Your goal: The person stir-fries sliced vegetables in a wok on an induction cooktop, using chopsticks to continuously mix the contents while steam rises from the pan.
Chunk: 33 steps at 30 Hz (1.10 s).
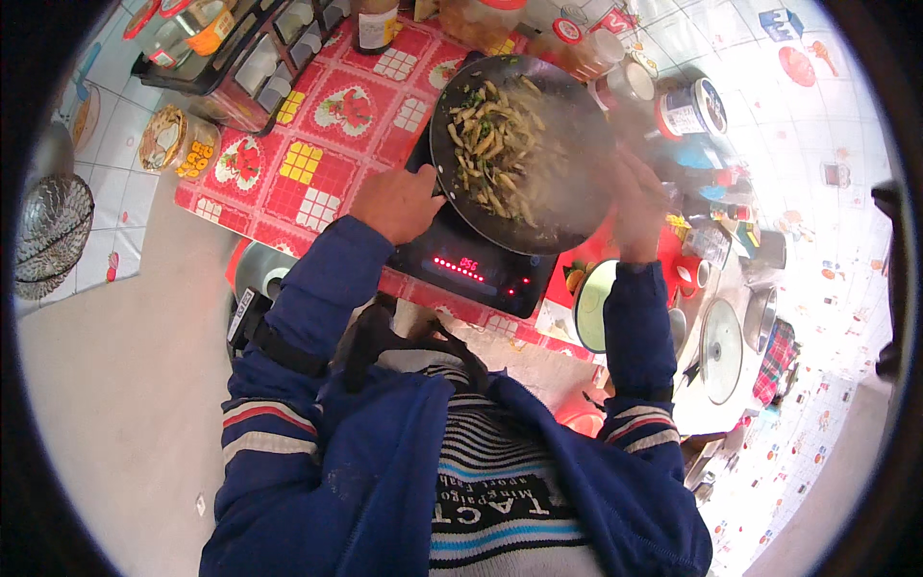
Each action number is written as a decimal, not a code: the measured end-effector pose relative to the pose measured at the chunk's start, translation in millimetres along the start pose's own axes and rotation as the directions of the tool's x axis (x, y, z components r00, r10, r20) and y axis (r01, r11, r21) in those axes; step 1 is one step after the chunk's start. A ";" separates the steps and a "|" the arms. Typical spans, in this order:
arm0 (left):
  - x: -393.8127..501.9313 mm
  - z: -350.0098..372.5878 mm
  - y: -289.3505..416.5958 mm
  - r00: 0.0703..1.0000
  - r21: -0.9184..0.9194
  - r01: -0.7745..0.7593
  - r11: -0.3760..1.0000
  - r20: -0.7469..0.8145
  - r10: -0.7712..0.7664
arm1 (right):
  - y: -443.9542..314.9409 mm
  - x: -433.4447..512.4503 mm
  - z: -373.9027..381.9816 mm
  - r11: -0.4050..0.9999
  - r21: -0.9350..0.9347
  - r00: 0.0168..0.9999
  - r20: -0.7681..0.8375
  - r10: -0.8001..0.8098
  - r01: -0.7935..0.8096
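A dark wok (pixel 505 234) sits tilted over a black induction cooker (pixel 469 278) whose red display is lit. Browned strips of food with green bits (pixel 497 137) lie in the wok's left half, and steam blurs its right side. My left hand (pixel 400 203) is closed around the wok's handle at the near left rim. At the right rim is my right hand (pixel 638 195), blurred by steam and motion; whether it grips anything cannot be made out.
A green-lined bowl (pixel 595 306) stands beside my right sleeve, near the table's front edge. Jars, a white tub (pixel 692 108) and a red cup (pixel 692 272) line the right. A glass lid (pixel 721 351) lies farther right. A bottle (pixel 375 27) and a spice rack (pixel 238 79) stand at the back left.
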<state>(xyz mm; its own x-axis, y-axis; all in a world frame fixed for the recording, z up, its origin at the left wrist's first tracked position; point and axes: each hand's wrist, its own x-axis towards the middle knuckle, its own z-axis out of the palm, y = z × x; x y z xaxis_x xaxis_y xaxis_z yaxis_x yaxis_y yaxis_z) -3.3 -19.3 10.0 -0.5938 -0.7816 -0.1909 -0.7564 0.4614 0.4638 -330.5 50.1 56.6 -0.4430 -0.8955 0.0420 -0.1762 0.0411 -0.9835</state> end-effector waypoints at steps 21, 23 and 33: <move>2.8 4.0 -5.0 1.000 -0.058 -0.015 0.998 0.008 0.016 | 2.5 -53.8 -24.8 0.978 0.005 0.977 0.045 0.207 -0.207; 2.7 4.7 -4.3 0.999 -0.053 -0.027 0.998 -0.019 0.026 | 25.1 -49.4 -8.2 0.983 -0.016 0.983 0.000 0.185 -0.185; 3.2 -2.4 -0.3 0.997 -0.038 0.040 0.998 0.066 -0.037 | 19.0 -7.2 44.0 0.999 0.047 1.000 0.015 0.002 -0.003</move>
<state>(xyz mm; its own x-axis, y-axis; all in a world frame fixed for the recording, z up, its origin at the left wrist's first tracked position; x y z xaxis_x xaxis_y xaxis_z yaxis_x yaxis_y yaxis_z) -4.3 -22.9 11.3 -0.5821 -0.7688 -0.2649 -0.7684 0.4134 0.4886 -292.0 37.9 29.9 -0.4303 -0.9019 0.0370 -0.1336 0.0230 -0.9908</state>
